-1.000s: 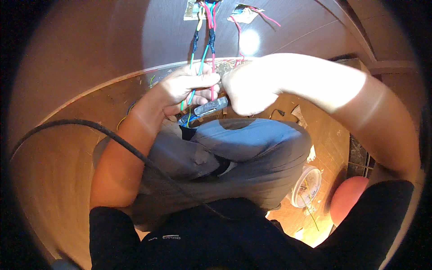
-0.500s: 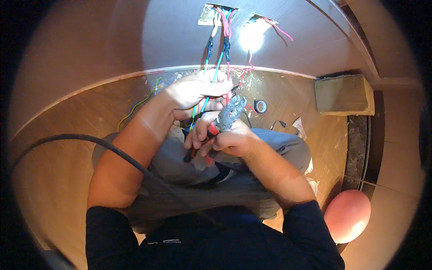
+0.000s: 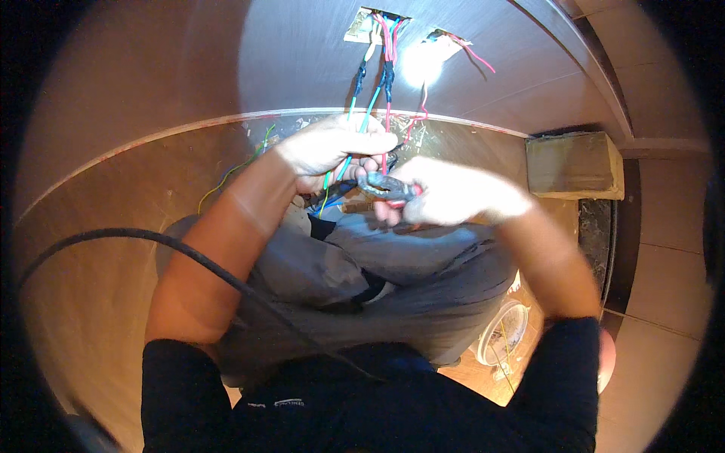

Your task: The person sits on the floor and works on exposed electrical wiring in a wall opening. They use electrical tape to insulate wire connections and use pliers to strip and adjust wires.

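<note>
My left hand (image 3: 325,147) is closed around several insulated wires that hang from the wall. Among them are a red wire (image 3: 388,121), a blue wire (image 3: 371,108) and a green wire (image 3: 326,181). Black tape wraps (image 3: 388,79) cover joints higher up. To the right, my right hand (image 3: 453,195), partly blurred, grips a pair of pliers (image 3: 391,187) with red on the handles. The jaws point left, parted, close to the lower end of the red wire below my left fingers. Whether they touch it I cannot tell.
Wires come out of a square wall opening (image 3: 356,29); a bright light (image 3: 423,66) glares beside it. A block (image 3: 570,166) stands against the wall at right. A thick black cable (image 3: 151,234) arches over my left arm. A white bucket (image 3: 504,332) and a pink balloon (image 3: 606,359) are at lower right.
My right hand has swung outward to the right and turned the pliers from pointing up to pointing left at the red wire. My left hand keeps its hold on the wires.
</note>
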Available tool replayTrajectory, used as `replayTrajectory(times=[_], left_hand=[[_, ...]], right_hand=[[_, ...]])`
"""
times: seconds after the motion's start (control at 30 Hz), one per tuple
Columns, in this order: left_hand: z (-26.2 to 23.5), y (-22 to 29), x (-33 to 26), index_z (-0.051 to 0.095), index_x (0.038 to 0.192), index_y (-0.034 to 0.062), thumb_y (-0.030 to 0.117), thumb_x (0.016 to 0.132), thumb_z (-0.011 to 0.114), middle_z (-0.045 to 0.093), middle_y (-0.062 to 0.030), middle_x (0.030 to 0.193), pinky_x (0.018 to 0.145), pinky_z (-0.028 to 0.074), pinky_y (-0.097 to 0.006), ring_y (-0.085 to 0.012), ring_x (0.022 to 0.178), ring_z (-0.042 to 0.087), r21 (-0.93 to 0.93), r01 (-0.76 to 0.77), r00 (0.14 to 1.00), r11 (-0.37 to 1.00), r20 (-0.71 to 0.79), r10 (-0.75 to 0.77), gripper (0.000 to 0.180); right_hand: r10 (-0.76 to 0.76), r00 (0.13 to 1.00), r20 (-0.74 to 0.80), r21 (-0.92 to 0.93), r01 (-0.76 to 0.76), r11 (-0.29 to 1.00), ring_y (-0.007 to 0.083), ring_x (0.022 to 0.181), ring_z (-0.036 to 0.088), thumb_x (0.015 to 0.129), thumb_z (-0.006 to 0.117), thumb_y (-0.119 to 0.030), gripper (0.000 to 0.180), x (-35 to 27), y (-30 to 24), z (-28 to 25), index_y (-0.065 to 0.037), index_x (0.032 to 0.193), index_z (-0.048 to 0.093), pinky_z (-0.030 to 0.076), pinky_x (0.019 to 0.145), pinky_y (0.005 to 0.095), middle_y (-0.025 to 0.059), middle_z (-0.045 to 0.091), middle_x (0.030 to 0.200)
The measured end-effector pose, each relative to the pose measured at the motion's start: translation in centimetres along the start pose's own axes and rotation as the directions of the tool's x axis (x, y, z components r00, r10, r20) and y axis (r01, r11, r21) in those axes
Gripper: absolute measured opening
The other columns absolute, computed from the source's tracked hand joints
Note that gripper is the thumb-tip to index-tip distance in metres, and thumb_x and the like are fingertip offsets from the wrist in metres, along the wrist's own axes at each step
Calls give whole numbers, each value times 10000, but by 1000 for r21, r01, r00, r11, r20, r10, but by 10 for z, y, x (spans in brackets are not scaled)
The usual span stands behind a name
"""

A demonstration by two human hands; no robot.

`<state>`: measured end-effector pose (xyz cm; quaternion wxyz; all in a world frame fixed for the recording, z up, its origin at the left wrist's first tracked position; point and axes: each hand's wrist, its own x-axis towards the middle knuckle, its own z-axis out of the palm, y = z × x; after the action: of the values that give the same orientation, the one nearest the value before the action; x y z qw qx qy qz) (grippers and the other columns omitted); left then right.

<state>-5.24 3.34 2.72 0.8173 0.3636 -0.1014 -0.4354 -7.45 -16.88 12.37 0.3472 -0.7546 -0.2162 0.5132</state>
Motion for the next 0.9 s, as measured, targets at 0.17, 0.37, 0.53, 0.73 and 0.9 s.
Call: replayTrajectory(times=[0.17, 0.37, 0.53, 0.73, 0.9], left_hand=[[3, 2, 4, 612, 942, 59, 165, 975, 679, 632, 17, 769, 504, 498, -150, -24, 626, 609, 19, 32, 999, 999, -38, -31, 130], [14, 2, 4, 608, 1045, 46, 170, 995, 641, 654, -11, 860, 567, 555, -206, -59, 686, 636, -46, 23, 992, 999, -124, -28, 138], [23, -2, 12, 564, 1169, 25, 167, 1053, 505, 576, -7, 861, 641, 572, -276, -95, 713, 597, -423, -95, 995, 901, -2, 104, 192], [25, 3, 11, 540, 1004, 67, 114, 1018, 505, 378, 87, 645, 519, 377, -216, -48, 533, 378, -407, -92, 994, 909, -85, 63, 60], [17, -6, 18, 561, 1015, 57, 134, 1032, 505, 398, 68, 661, 500, 356, -221, -54, 530, 356, -331, -126, 983, 935, -171, 72, 97]], right_hand=[[492, 871, 5, -735, -330, 592, 258, 638, 651, 758, 614, -80, 101, 8, -55, -34, -7, 786, 678, 517, 619, 407, 126, 652, 655], [240, 965, -104, -669, -247, 702, 360, 766, 691, 882, 698, -428, 445, -6, -53, -14, 17, 885, 705, 539, 744, 460, 225, 690, 794], [-243, 926, -289, -796, -91, 599, 415, 842, 657, 924, 665, -307, 308, -15, -31, 18, -14, 1019, 649, 532, 788, 476, 214, 675, 868], [-61, 970, -235, -361, -29, 932, 360, 778, 681, 917, 666, -311, 286, -16, -8, 20, -27, 952, 652, 549, 716, 447, 198, 685, 811], [-342, 906, -248, -707, 73, 704, 214, 752, 699, 891, 630, -257, 230, -9, -24, 29, -34, 938, 660, 545, 617, 380, 134, 681, 773]])
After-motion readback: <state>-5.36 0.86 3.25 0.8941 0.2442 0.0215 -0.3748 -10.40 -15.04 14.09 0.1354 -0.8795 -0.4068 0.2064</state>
